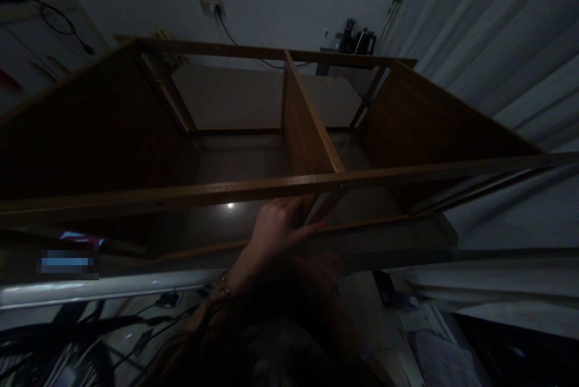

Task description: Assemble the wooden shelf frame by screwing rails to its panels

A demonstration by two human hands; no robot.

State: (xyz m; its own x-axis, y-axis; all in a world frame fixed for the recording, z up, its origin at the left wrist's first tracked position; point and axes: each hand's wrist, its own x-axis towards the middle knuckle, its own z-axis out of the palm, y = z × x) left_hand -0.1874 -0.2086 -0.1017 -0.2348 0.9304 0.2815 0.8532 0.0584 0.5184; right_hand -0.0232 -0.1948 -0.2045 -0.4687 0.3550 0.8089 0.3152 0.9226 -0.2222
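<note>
A brown wooden frame (253,189) with side panels and a middle divider (312,140) lies across a table (398,239). My left hand (275,224) reaches under the near rail at the divider's front upright (328,206). Its fingers bend over the left side of the upright and the thumb stretches across the front, so it grips the divider there. Lower down, in deep shadow, is my right hand (319,269), below the upright and close to the table's near edge. Its fingers are too dark to make out, and anything in them is hidden.
A lit phone-like screen (81,238) lies at the left on the table. A kettle (364,41) stands behind the frame, near a wall socket (211,6) with a cable. Pale curtains (511,43) hang at the right. Cables and dark bars (90,327) are at the lower left.
</note>
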